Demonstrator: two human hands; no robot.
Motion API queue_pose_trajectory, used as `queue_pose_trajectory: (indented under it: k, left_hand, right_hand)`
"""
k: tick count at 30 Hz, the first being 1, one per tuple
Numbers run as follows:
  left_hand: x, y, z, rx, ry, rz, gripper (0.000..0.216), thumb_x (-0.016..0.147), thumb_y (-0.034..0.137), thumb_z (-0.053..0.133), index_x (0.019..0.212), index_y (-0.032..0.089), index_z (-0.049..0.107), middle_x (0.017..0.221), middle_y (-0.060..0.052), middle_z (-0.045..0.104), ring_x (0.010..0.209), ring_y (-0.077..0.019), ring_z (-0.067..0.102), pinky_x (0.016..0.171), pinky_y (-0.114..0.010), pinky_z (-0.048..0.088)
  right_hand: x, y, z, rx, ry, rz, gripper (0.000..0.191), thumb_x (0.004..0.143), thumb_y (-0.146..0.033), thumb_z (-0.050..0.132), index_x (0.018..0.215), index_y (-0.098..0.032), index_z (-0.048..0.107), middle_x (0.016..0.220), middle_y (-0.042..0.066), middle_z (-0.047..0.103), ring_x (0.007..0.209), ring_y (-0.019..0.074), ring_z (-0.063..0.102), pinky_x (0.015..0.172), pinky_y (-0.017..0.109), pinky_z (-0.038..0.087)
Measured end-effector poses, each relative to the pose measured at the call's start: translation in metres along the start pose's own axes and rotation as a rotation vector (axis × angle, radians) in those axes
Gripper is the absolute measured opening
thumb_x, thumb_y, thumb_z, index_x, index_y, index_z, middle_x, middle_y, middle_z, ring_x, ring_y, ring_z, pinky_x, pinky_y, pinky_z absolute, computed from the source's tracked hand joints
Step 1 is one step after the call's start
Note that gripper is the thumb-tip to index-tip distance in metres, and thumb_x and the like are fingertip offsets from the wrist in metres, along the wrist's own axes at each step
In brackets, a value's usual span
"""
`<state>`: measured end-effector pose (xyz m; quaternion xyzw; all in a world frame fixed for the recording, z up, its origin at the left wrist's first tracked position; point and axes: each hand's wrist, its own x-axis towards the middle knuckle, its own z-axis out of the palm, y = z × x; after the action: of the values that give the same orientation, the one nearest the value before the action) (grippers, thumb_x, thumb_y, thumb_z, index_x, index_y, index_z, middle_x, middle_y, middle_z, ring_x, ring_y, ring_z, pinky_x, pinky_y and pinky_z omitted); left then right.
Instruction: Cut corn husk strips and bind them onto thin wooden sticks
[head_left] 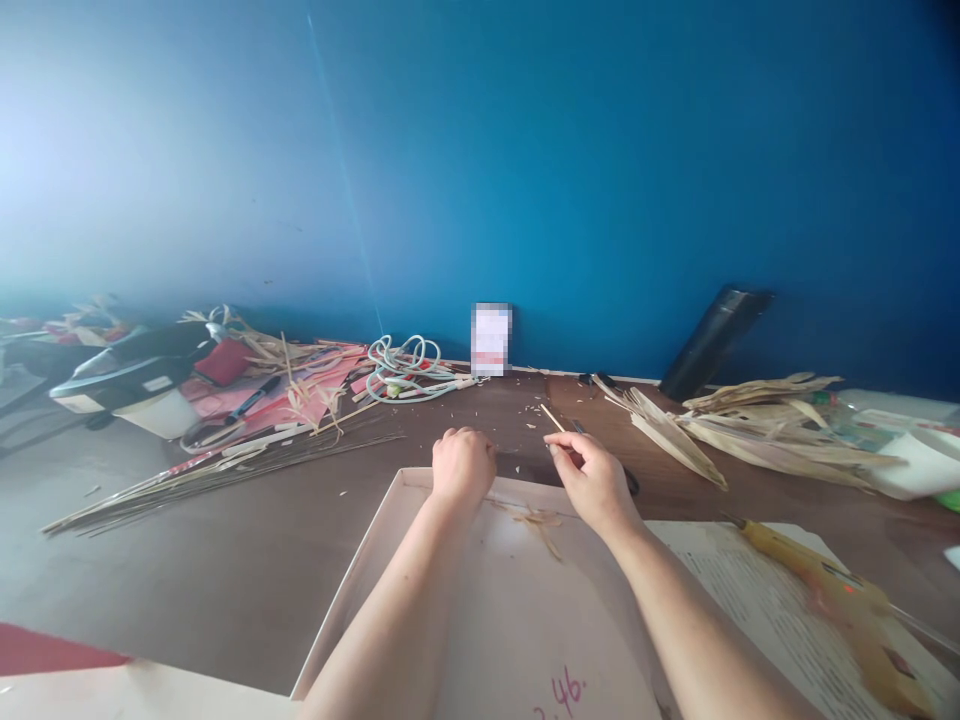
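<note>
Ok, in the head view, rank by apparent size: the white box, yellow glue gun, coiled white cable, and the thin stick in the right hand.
1. white box
2. yellow glue gun, helped by lying close to the camera
3. coiled white cable, set farther back, so its true size against the gun is unsure
4. thin stick, pinched in the right hand

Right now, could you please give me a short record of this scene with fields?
left hand: closed, on the far rim of the box
right hand: pinches a thin stick
in box: a few strips
left side: stick bundle, cable
right side: husks, glue gun on a printed page
back: black tube against the wall
</note>
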<state>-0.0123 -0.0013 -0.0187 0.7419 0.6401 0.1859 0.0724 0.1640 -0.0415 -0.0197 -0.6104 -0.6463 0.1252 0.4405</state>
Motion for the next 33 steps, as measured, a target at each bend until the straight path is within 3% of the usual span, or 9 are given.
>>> queue_pose_trajectory:
  k: [6,10,13,17,19,25,29,33]
  left_hand:
    - [-0.003,-0.001,-0.006,0.009,0.013,-0.010,0.026,0.081,0.031,0.046,0.076,0.021,0.069,0.086,-0.008,0.066,0.088,-0.0230,0.055,0.076,-0.031,0.040]
    - [-0.005,0.003,-0.012,-0.060,0.223,-0.013,0.027,0.083,0.024,0.043,0.098,0.021,0.065,0.094,-0.008,0.064,0.090,-0.0221,0.054,0.080,-0.032,0.039]
    - [-0.007,0.010,-0.014,-0.139,0.360,0.085,0.033,0.080,0.013,0.041,0.105,0.020,0.061,0.100,-0.008,0.061,0.093,-0.0209,0.053,0.083,-0.031,0.039]
    - [-0.013,0.021,-0.014,-0.198,0.288,0.300,0.023,0.076,0.008,0.041,0.072,0.020,0.061,0.079,-0.005,0.060,0.077,-0.0175,0.051,0.075,-0.028,0.040]
    - [-0.016,0.026,-0.013,-0.223,0.262,0.349,0.022,0.075,0.008,0.041,0.065,0.020,0.056,0.073,-0.004,0.058,0.073,-0.0163,0.049,0.070,-0.026,0.039]
    - [-0.023,0.034,-0.008,-0.261,0.247,0.345,0.014,0.073,0.012,0.044,0.065,0.020,0.052,0.070,-0.002,0.057,0.071,-0.0145,0.050,0.060,-0.024,0.035]
    - [-0.023,0.036,-0.006,-0.292,0.226,0.303,0.012,0.074,0.015,0.045,0.069,0.020,0.054,0.072,-0.001,0.058,0.066,-0.0129,0.052,0.058,-0.023,0.035]
    - [-0.022,0.036,-0.004,-0.415,0.207,0.276,0.014,0.074,0.014,0.046,0.077,0.020,0.058,0.075,-0.001,0.059,0.068,-0.0124,0.054,0.062,-0.022,0.039]
  right_hand:
    - [0.000,-0.001,0.000,0.007,0.001,-0.004,0.019,0.081,-0.028,0.049,0.089,-0.022,0.065,0.091,0.003,0.065,0.068,0.0153,0.059,0.067,0.028,0.045]
    - [0.000,-0.005,-0.003,0.044,0.002,0.010,0.019,0.081,-0.027,0.047,0.089,-0.022,0.063,0.088,0.004,0.065,0.067,0.0166,0.058,0.065,0.029,0.044]
    - [-0.001,-0.008,-0.005,0.094,-0.002,0.048,0.015,0.078,-0.023,0.045,0.083,-0.022,0.060,0.073,0.002,0.063,0.060,0.0164,0.055,0.058,0.027,0.042]
    - [-0.001,-0.011,-0.009,0.128,0.007,0.007,0.017,0.071,-0.014,0.039,0.062,-0.022,0.050,0.060,-0.001,0.053,0.059,0.0157,0.050,0.057,0.026,0.039]
    - [-0.001,-0.011,-0.011,0.145,0.002,-0.027,0.020,0.069,-0.011,0.036,0.056,-0.022,0.045,0.060,-0.001,0.050,0.061,0.0155,0.049,0.059,0.026,0.038]
    - [-0.002,-0.012,-0.011,0.191,-0.032,0.045,0.019,0.073,-0.014,0.038,0.060,-0.022,0.048,0.056,-0.002,0.050,0.057,0.0144,0.048,0.056,0.024,0.037]
    - [0.001,-0.016,-0.009,0.196,0.053,0.105,0.025,0.082,-0.032,0.046,0.060,-0.022,0.046,0.050,-0.004,0.048,0.050,0.0129,0.045,0.051,0.023,0.036]
    - [0.007,-0.022,-0.012,0.228,0.117,0.133,0.028,0.081,-0.045,0.051,0.066,-0.022,0.053,0.051,-0.003,0.051,0.049,0.0136,0.048,0.049,0.024,0.037]
